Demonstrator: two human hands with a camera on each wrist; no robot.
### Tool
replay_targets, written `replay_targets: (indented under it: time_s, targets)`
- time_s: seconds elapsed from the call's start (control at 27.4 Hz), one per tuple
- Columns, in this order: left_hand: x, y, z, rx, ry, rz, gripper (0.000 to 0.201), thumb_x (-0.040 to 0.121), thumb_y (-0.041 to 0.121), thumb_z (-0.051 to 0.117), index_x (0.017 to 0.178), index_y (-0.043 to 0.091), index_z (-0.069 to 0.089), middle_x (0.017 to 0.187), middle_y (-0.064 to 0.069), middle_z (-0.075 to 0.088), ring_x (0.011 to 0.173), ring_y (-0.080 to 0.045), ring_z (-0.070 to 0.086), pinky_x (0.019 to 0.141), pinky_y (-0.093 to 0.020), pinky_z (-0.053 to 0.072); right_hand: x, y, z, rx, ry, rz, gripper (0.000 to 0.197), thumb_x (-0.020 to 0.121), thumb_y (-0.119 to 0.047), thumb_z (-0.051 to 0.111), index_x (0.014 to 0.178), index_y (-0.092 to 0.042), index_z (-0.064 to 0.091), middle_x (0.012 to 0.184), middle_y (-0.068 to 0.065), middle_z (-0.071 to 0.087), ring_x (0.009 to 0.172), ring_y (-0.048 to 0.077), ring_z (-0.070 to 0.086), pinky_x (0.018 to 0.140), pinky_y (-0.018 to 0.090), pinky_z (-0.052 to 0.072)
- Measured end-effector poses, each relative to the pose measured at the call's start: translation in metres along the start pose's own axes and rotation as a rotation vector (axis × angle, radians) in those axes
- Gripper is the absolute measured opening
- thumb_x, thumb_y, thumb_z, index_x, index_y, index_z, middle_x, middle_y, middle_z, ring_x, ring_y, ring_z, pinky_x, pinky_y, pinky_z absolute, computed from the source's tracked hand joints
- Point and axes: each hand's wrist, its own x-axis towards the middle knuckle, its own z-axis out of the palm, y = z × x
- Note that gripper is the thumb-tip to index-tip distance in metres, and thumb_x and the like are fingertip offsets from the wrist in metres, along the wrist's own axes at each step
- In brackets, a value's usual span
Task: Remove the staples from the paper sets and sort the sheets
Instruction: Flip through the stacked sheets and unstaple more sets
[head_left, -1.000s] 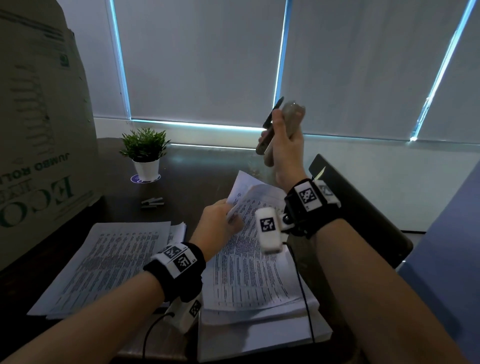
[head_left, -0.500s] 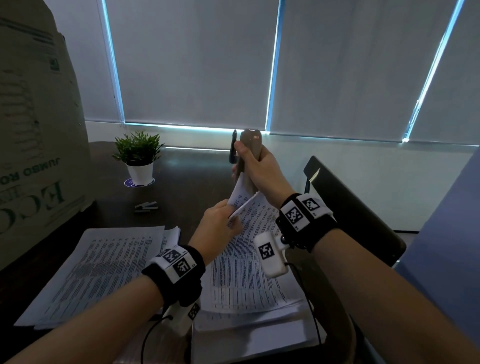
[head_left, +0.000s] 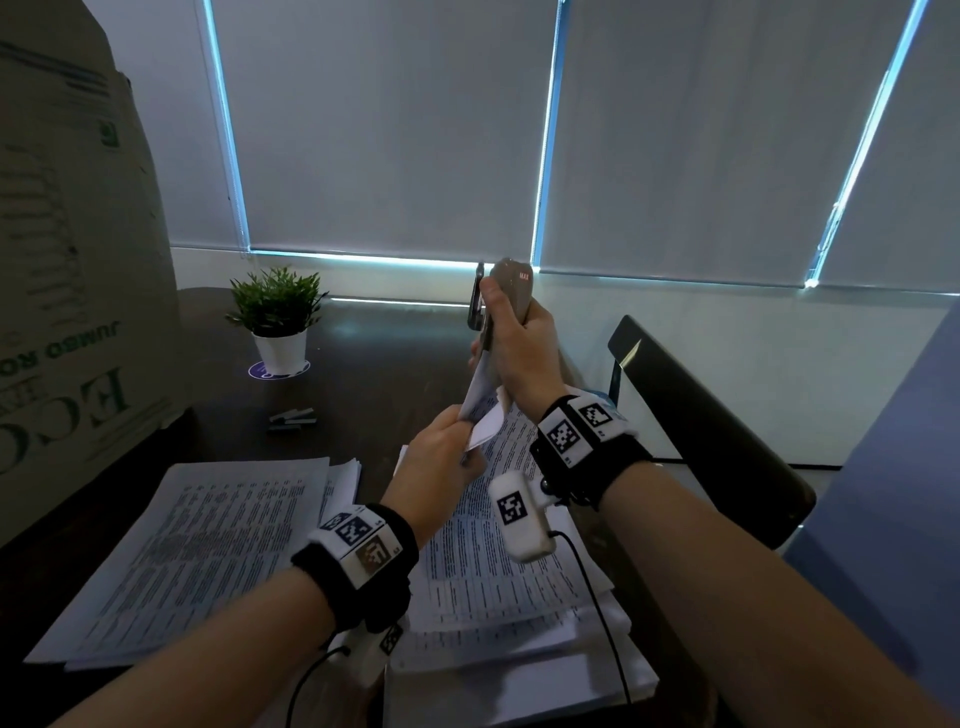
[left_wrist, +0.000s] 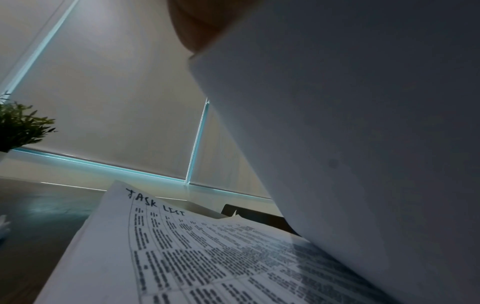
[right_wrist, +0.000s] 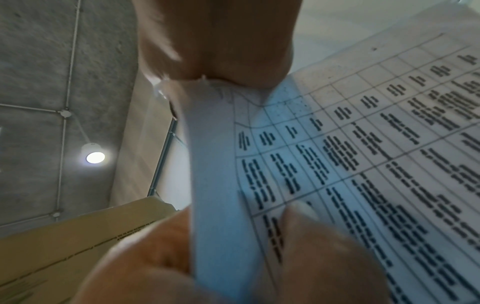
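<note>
Lowered right hand (head_left: 519, 348) — stapler (head_left: 511, 291) meets paper (head_left: 480, 395).

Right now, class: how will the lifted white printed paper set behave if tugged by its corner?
Probably floppy: the white printed paper set bends between both hands. Likely tearable: its corner looks frayed at the right hand.

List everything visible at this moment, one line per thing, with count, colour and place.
stapler: one, grey, raised in the right hand over the lifted paper corner
paper set: one, white printed, corner lifted
paper stacks: two, white printed, flat on the desk, left and centre
potted plant: one, green in a white pot, far left of the desk
staple strips: small dark group, near the plant
cardboard box: one, brown, far left
chair: one, black, right
left hand: pinches the paper set
right hand: grips the stapler
</note>
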Motion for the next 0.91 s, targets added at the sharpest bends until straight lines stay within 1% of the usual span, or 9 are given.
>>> replay_targets:
  time_s: [0.22,0.33,0.44,0.51,0.58,0.66,0.73,0.84,0.91]
  targets:
    - [-0.007,0.001,-0.001,0.018,0.006,0.035,0.014,0.085,0.002,0.063,0.074,0.002,0.054,0.099,0.007,0.049,0.072,-0.014,0.051,0.066,-0.027,0.049,-0.003,0.005,0.001,-0.031,0.026,-0.032,0.040,0.097,-0.034,0.060,0.065,-0.009,0.055,0.052,0.011,0.051,0.038,0.015,0.050,0.042,0.025,0.045]
    - [-0.003,-0.001,-0.003,-0.069,0.041,-0.055,0.009,0.091,0.004,0.056,0.083,0.007,0.059,0.091,0.002,0.054,0.070,-0.015,0.053,0.062,-0.017,0.047,0.001,-0.003,0.001,0.076,0.018,-0.024,0.027,0.096,-0.034,0.061,0.083,-0.011,0.061,0.064,0.005,0.061,0.050,0.014,0.057,0.054,0.030,0.052]
    - [0.008,-0.011,-0.020,-0.220,0.126,-0.269,0.017,0.092,0.004,0.056,0.080,0.016,0.057,0.083,0.001,0.058,0.063,-0.004,0.053,0.053,-0.008,0.044,0.029,-0.021,-0.025,0.271,0.329,-0.085,0.034,0.092,-0.037,0.066,0.106,-0.006,0.061,0.076,0.004,0.065,0.053,0.013,0.056,0.047,0.025,0.047]
    - [0.018,-0.019,-0.044,-0.370,0.222,-0.351,0.022,0.090,0.002,0.057,0.109,0.013,0.059,0.096,-0.005,0.065,0.070,-0.008,0.061,0.060,-0.013,0.051,0.044,-0.026,-0.055,0.166,0.444,-0.093,0.038,0.089,-0.038,0.070,0.112,-0.008,0.063,0.085,0.002,0.067,0.061,0.011,0.058,0.056,0.026,0.049]
    - [0.029,-0.020,-0.064,-0.526,0.275,-0.321,0.060,0.088,-0.001,0.058,0.137,0.024,0.035,0.113,-0.006,0.062,0.086,-0.015,0.067,0.072,-0.029,0.058,0.040,-0.017,-0.077,-0.085,0.240,0.082,0.031,0.090,-0.043,0.067,0.101,-0.014,0.065,0.085,-0.002,0.067,0.071,0.011,0.061,0.071,0.031,0.053]
    - [0.047,-0.010,-0.073,-0.670,0.308,-0.294,0.073,0.088,-0.004,0.057,0.141,0.033,0.023,0.113,-0.002,0.060,0.091,-0.014,0.068,0.072,-0.030,0.059,0.024,-0.001,-0.085,-0.137,-0.051,0.259,0.028,0.093,-0.042,0.062,0.097,-0.014,0.064,0.086,0.002,0.068,0.074,0.018,0.064,0.067,0.034,0.056]
    - [0.068,0.002,-0.076,-0.686,0.354,-0.273,0.053,0.090,-0.001,0.056,0.135,0.018,0.036,0.110,-0.004,0.062,0.094,-0.017,0.067,0.072,-0.029,0.058,0.012,0.008,-0.082,-0.082,-0.129,0.263,0.027,0.094,-0.037,0.062,0.105,-0.012,0.065,0.093,0.007,0.072,0.081,0.023,0.069,0.065,0.035,0.059]
    - [0.070,0.008,-0.065,-0.590,0.416,-0.221,0.015,0.091,-0.001,0.047,0.098,0.010,0.054,0.088,-0.003,0.063,0.079,-0.008,0.065,0.062,-0.021,0.055,0.006,0.022,-0.081,0.021,-0.109,0.173,0.038,0.089,-0.035,0.068,0.116,-0.008,0.062,0.109,0.017,0.071,0.095,0.034,0.069,0.080,0.048,0.058]
    - [0.053,-0.003,-0.047,-0.584,0.411,-0.322,0.023,0.089,-0.006,0.040,0.077,0.011,0.049,0.068,0.000,0.052,0.057,0.000,0.052,0.052,-0.019,0.045,-0.006,0.039,-0.086,-0.015,-0.116,0.181,0.054,0.081,-0.040,0.075,0.120,-0.006,0.059,0.104,0.014,0.072,0.088,0.035,0.068,0.075,0.043,0.059]
